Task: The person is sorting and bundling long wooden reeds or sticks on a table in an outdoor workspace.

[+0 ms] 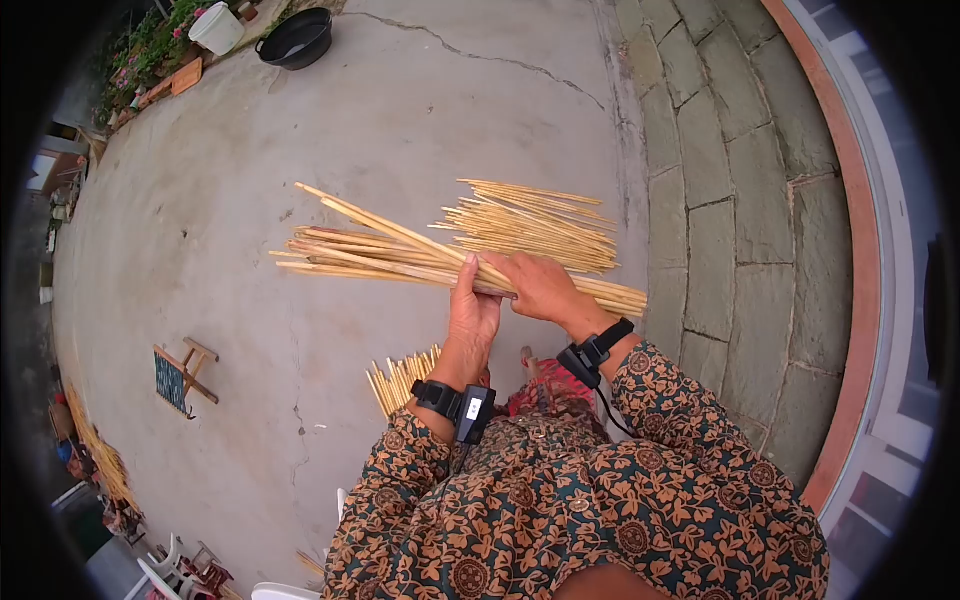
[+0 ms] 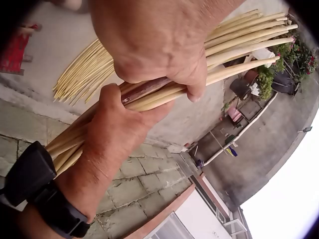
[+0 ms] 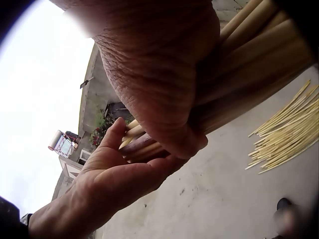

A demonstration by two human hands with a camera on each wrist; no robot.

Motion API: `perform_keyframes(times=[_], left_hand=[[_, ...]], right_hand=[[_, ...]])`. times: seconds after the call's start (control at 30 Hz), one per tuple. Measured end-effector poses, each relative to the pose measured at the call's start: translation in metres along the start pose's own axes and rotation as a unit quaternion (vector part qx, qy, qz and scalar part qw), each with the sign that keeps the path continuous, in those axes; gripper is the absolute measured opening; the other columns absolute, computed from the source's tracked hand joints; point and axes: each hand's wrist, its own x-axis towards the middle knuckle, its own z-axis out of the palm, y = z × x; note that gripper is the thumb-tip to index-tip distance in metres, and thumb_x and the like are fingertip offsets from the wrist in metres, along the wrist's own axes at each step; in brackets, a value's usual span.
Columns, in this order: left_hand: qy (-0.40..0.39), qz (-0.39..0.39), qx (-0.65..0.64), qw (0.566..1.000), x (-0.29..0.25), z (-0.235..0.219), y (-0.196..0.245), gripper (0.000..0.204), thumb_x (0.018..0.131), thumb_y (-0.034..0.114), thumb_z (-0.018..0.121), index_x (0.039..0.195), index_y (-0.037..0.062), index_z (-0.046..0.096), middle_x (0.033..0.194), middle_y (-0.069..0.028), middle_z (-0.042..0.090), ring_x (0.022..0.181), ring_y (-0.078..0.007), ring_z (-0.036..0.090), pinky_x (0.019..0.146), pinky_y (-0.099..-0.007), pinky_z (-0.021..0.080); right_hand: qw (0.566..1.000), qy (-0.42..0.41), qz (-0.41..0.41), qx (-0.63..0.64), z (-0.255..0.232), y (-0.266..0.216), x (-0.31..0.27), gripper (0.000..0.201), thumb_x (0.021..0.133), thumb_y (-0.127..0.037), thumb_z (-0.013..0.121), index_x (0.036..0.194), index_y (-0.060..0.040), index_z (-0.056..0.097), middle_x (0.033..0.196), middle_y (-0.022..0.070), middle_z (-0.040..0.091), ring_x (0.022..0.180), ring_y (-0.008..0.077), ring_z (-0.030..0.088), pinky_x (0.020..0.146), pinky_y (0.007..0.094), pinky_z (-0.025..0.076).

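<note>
A loose bundle of long, pale yellow stalks (image 1: 350, 258) lies across both hands in front of the body, its far ends fanned out to the left. My left hand (image 1: 473, 315) holds it from below, thumb up along the near side. Close beside it, my right hand (image 1: 540, 285) grips the same bundle from above. One darker, reddish-brown stalk (image 2: 149, 90) shows between the hands in the left wrist view. Beyond the hands, a spread pile of thinner stalks (image 1: 530, 225) rests on the concrete. Another cluster of stalks (image 1: 405, 378) is by the left forearm.
A small folding stool (image 1: 185, 375) stands on the concrete to the left. A black tub (image 1: 295, 40) and a white bucket (image 1: 217, 28) are near flowering plants at the far left. Stone paving (image 1: 730, 240) runs along the right, beside a building edge.
</note>
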Motion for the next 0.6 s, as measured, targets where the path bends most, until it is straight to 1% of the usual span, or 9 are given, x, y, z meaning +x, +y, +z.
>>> perform_keyframes(times=[0.1, 0.17, 0.23, 0.3, 0.33, 0.43, 0.5, 0.53, 0.6], left_hand=[[-0.009, -0.062, 0.013, 0.998, 0.039, 0.002, 0.004, 0.053, 0.086, 0.029, 0.066, 0.126, 0.0050, 0.042, 0.122, -0.0104, 0.050, 0.112, -0.0245, 0.050, 0.099, -0.0426, 0.041], [-0.011, -0.079, 0.030, 0.996, 0.059, 0.007, -0.003, 0.049, 0.086, 0.029, 0.066, 0.123, 0.0039, 0.045, 0.119, -0.0100, 0.052, 0.111, -0.0231, 0.051, 0.096, -0.0417, 0.044], [-0.018, -0.080, 0.054, 0.995, 0.079, 0.021, -0.021, 0.047, 0.086, 0.028, 0.066, 0.121, 0.0038, 0.047, 0.117, -0.0098, 0.053, 0.110, -0.0226, 0.051, 0.095, -0.0414, 0.045], [-0.011, -0.093, 0.052, 0.994, 0.094, 0.029, -0.034, 0.043, 0.087, 0.027, 0.066, 0.119, 0.0041, 0.049, 0.114, -0.0087, 0.055, 0.109, -0.0217, 0.052, 0.093, -0.0407, 0.046], [-0.007, -0.097, 0.051, 0.994, 0.100, 0.033, -0.036, 0.043, 0.087, 0.027, 0.066, 0.118, 0.0042, 0.049, 0.113, -0.0086, 0.055, 0.108, -0.0215, 0.052, 0.092, -0.0403, 0.046], [0.017, -0.094, 0.053, 0.994, 0.123, 0.030, -0.041, 0.042, 0.087, 0.027, 0.067, 0.118, 0.0043, 0.050, 0.113, -0.0080, 0.055, 0.107, -0.0214, 0.053, 0.091, -0.0394, 0.047], [0.040, -0.091, 0.048, 0.994, 0.140, 0.021, -0.051, 0.042, 0.087, 0.027, 0.067, 0.117, 0.0045, 0.050, 0.113, -0.0078, 0.055, 0.107, -0.0214, 0.053, 0.091, -0.0393, 0.047], [0.023, -0.103, 0.041, 0.994, 0.156, 0.009, -0.060, 0.044, 0.086, 0.029, 0.066, 0.121, 0.0077, 0.048, 0.118, -0.0083, 0.052, 0.112, -0.0233, 0.049, 0.096, -0.0412, 0.042], [0.081, -0.123, 0.057, 0.988, 0.176, -0.011, -0.085, 0.053, 0.086, 0.032, 0.067, 0.126, 0.0097, 0.042, 0.123, -0.0090, 0.048, 0.116, -0.0261, 0.044, 0.100, -0.0442, 0.036]], right_hand=[[0.998, -0.046, 0.036, 0.011, 0.002, 0.029, 0.031, 0.079, 0.067, -0.011, 0.067, 0.139, -0.0210, 0.037, 0.099, 0.0137, 0.059, 0.089, 0.0348, 0.060, 0.074, 0.0451, 0.049], [0.997, -0.041, 0.061, 0.031, 0.005, 0.051, 0.036, 0.079, 0.067, -0.012, 0.067, 0.139, -0.0213, 0.037, 0.102, 0.0139, 0.060, 0.092, 0.0352, 0.060, 0.076, 0.0449, 0.049], [0.996, -0.031, 0.077, 0.043, 0.002, 0.073, 0.042, 0.079, 0.066, -0.011, 0.067, 0.139, -0.0212, 0.037, 0.104, 0.0140, 0.060, 0.094, 0.0356, 0.059, 0.078, 0.0446, 0.049], [0.994, -0.022, 0.096, 0.048, -0.005, 0.093, 0.043, 0.080, 0.065, -0.010, 0.066, 0.139, -0.0206, 0.037, 0.105, 0.0140, 0.060, 0.096, 0.0359, 0.059, 0.079, 0.0442, 0.049], [0.995, -0.030, 0.086, 0.039, -0.003, 0.103, 0.046, 0.080, 0.065, -0.010, 0.066, 0.139, -0.0199, 0.037, 0.106, 0.0137, 0.060, 0.096, 0.0359, 0.059, 0.080, 0.0440, 0.049], [0.995, -0.053, 0.068, 0.040, 0.014, 0.131, 0.066, 0.084, 0.065, -0.010, 0.068, 0.141, -0.0209, 0.033, 0.103, 0.0153, 0.058, 0.096, 0.0364, 0.059, 0.082, 0.0450, 0.048], [0.992, -0.085, 0.075, 0.047, 0.032, 0.154, 0.076, 0.084, 0.065, -0.011, 0.068, 0.141, -0.0216, 0.033, 0.105, 0.0160, 0.058, 0.097, 0.0363, 0.059, 0.083, 0.0451, 0.048], [0.990, -0.101, 0.078, 0.051, 0.042, 0.169, 0.081, 0.085, 0.065, -0.011, 0.069, 0.141, -0.0220, 0.033, 0.107, 0.0163, 0.058, 0.097, 0.0362, 0.059, 0.083, 0.0452, 0.049], [0.985, -0.132, 0.091, 0.056, 0.067, 0.203, 0.090, 0.085, 0.065, -0.013, 0.069, 0.141, -0.0228, 0.032, 0.109, 0.0174, 0.058, 0.098, 0.0361, 0.059, 0.083, 0.0449, 0.049]])
